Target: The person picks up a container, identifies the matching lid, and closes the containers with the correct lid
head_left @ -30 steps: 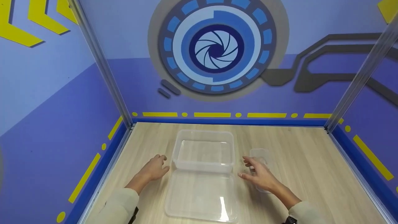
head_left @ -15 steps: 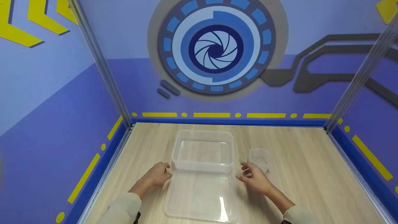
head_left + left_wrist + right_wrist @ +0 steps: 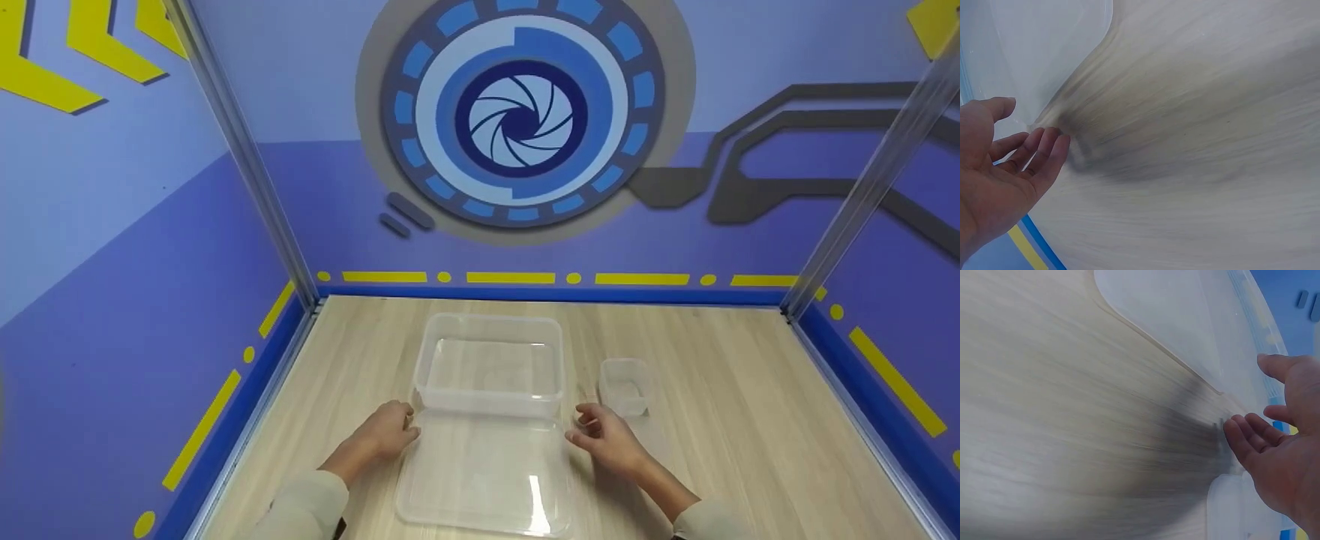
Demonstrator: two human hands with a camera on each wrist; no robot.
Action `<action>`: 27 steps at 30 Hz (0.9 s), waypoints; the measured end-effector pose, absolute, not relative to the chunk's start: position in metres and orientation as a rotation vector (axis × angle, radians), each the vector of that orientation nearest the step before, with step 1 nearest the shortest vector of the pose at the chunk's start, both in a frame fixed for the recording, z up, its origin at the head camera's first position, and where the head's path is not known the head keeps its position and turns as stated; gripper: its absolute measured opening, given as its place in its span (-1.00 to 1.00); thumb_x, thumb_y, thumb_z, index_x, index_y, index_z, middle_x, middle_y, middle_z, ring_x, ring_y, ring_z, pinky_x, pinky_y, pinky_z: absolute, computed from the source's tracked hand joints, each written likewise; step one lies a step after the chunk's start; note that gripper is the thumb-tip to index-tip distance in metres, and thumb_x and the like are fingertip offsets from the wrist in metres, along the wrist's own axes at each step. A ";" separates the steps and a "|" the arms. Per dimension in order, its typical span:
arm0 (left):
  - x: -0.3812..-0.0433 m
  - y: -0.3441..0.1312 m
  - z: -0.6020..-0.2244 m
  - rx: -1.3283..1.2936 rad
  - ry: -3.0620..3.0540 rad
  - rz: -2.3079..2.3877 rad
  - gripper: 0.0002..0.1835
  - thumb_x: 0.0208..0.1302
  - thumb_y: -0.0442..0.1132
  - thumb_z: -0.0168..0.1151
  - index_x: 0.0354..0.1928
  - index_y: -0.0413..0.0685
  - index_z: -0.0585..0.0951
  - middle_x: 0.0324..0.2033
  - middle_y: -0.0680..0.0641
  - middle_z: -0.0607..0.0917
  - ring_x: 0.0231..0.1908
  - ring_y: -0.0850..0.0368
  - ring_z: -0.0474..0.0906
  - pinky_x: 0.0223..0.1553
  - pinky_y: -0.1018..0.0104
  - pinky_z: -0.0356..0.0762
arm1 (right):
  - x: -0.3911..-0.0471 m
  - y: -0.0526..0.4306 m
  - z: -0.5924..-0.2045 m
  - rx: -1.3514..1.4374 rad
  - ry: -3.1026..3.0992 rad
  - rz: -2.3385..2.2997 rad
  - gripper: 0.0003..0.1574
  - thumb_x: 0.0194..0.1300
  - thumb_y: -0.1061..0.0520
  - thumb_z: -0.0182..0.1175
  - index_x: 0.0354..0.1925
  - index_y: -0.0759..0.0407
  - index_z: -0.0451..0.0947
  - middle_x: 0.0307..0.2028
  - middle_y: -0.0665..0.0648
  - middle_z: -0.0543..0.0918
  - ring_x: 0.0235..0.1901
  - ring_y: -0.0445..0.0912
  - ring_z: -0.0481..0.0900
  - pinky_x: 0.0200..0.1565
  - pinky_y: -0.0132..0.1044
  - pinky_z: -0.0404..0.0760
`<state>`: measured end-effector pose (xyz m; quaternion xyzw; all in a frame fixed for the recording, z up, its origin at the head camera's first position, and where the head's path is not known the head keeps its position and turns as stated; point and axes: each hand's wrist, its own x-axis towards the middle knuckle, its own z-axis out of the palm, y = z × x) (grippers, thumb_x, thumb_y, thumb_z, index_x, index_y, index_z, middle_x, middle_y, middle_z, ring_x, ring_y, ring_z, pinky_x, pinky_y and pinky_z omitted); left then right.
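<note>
A large clear plastic lid point(image 3: 480, 472) lies flat on the table, directly in front of an uncovered rectangular food container point(image 3: 487, 401). My left hand point(image 3: 386, 433) is at the lid's far left corner, thumb by its edge. In the left wrist view, the left fingers point(image 3: 1044, 152) bend loosely with nothing between them and the thumb. On the opposite side, my right hand point(image 3: 609, 442) is at the lid's far right corner. Its fingers point(image 3: 1247, 439) are also loosely bent and hold nothing, as the right wrist view shows.
A small clear square container point(image 3: 624, 386) stands right of the large one, beyond the right hand. Its faint lid-like sheet point(image 3: 1224, 509) lies near the right fingers. Blue printed walls with metal corner posts point(image 3: 255, 165) enclose the wooden table point(image 3: 750, 420).
Both hands have moved in toward the large lid and slightly nearer the body. The small container, earlier partly covered by the right hand, now shows whole. The large container and lid stay put.
</note>
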<state>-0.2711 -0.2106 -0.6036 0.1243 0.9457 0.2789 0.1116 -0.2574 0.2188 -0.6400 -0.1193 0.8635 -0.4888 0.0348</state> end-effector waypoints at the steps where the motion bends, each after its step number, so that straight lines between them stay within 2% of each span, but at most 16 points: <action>1: -0.271 -0.210 -0.604 0.360 2.773 0.818 -0.57 0.49 -0.31 0.25 0.21 -0.56 0.53 -0.23 -0.17 0.55 -0.27 0.00 0.43 -0.13 -0.04 0.54 | -0.257 0.219 -0.641 -0.348 2.650 -1.505 -0.31 0.36 0.13 0.46 0.26 0.51 0.47 -0.01 0.34 0.64 -0.03 0.12 0.67 0.01 -0.01 0.67; 5: -0.272 -0.206 -0.606 0.347 2.761 0.835 -0.60 0.50 -0.33 0.24 0.19 -0.55 0.54 -0.34 -0.11 0.50 -0.36 0.05 0.40 -0.25 0.04 0.48 | -0.257 0.216 -0.645 -0.280 2.625 -1.534 -0.35 0.37 0.15 0.44 0.22 0.55 0.48 -0.04 0.31 0.67 -0.07 0.07 0.68 -0.08 -0.15 0.69; 8: -0.273 -0.204 -0.609 0.318 2.772 0.829 -0.61 0.50 -0.34 0.24 0.20 -0.54 0.54 -0.20 -0.19 0.59 -0.22 -0.03 0.52 -0.10 -0.06 0.59 | -0.258 0.214 -0.646 -0.282 2.631 -1.534 -0.40 0.35 0.20 0.44 0.16 0.59 0.51 -0.09 0.30 0.68 -0.12 0.06 0.67 -0.16 -0.23 0.68; 11: -0.273 -0.203 -0.613 0.295 2.791 0.809 -0.60 0.50 -0.37 0.22 0.23 -0.52 0.52 -0.04 -0.25 0.61 -0.02 -0.14 0.58 0.10 -0.16 0.60 | -0.259 0.211 -0.647 -0.349 2.658 -1.486 -0.48 0.31 0.26 0.45 0.08 0.60 0.55 -0.16 0.28 0.67 -0.17 0.02 0.63 -0.20 -0.29 0.65; 13: -0.273 -0.202 -0.614 0.278 2.788 0.809 -0.65 0.49 -0.41 0.18 0.22 -0.49 0.53 -0.06 -0.22 0.60 -0.03 -0.15 0.58 0.10 -0.15 0.60 | -0.259 0.209 -0.647 -0.397 2.681 -1.437 -0.58 0.29 0.30 0.44 0.01 0.57 0.59 -0.21 0.24 0.65 -0.22 -0.01 0.58 -0.22 -0.30 0.61; 18: -0.273 -0.199 -0.616 0.239 2.769 0.863 -0.67 0.38 -0.57 0.10 0.15 -0.35 0.55 -0.18 -0.11 0.56 -0.19 -0.01 0.50 -0.10 0.00 0.61 | -0.258 0.203 -0.647 -0.462 2.748 -1.329 -0.74 0.26 0.41 0.39 -0.08 0.49 0.64 -0.30 0.17 0.63 -0.30 -0.06 0.53 -0.29 -0.31 0.56; 21: -0.274 -0.199 -0.618 0.185 2.752 0.908 -0.63 0.33 -0.62 0.07 0.14 -0.30 0.53 -0.17 -0.13 0.59 -0.21 0.00 0.49 -0.20 0.08 0.58 | -0.257 0.199 -0.648 -0.470 2.785 -1.273 -0.73 0.25 0.44 0.37 -0.06 0.48 0.66 -0.31 0.14 0.63 -0.31 -0.07 0.53 -0.31 -0.30 0.56; 27: -0.274 -0.200 -0.621 0.091 2.707 1.002 -0.62 0.34 -0.61 0.04 0.16 -0.24 0.53 -0.05 -0.23 0.62 -0.25 -0.01 0.54 -0.46 0.24 0.50 | -0.256 0.195 -0.650 -0.448 2.829 -1.207 -0.74 0.25 0.46 0.35 -0.07 0.40 0.65 -0.32 0.09 0.59 -0.31 -0.10 0.50 -0.30 -0.26 0.54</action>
